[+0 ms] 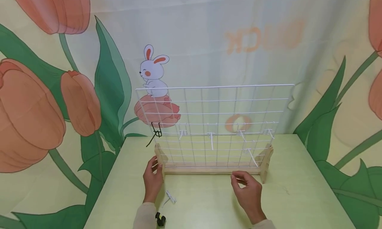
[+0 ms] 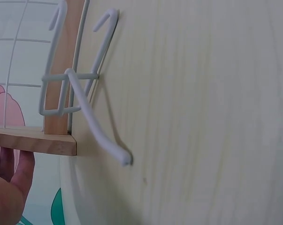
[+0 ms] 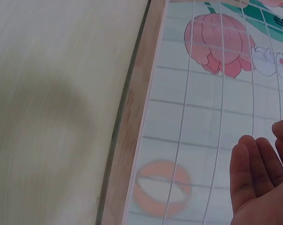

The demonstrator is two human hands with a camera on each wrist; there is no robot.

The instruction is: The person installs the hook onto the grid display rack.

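A white wire grid (image 1: 219, 106) stands upright in a wooden stand (image 1: 197, 170). At the stand's left end, my left hand (image 1: 153, 180) touches the outer side of the wooden foot (image 2: 52, 144) with its fingertips. My right hand (image 1: 248, 191) hovers in front of the base, fingers loosely bent and holding nothing. A white wire hook (image 1: 170, 197) lies on the table to the right of the left wrist; the left wrist view shows its bent prong (image 2: 96, 129) up close. One black hook (image 1: 156, 133) hangs at the grid's left edge.
Several white hooks hang on the grid, among them a middle hook (image 1: 212, 141) and a lower right hook (image 1: 252, 157). A small black object (image 1: 160, 219) sits beside the left sleeve. Behind the pale table (image 1: 301, 189) hangs a curtain (image 1: 203, 33) printed with tulips and a rabbit.
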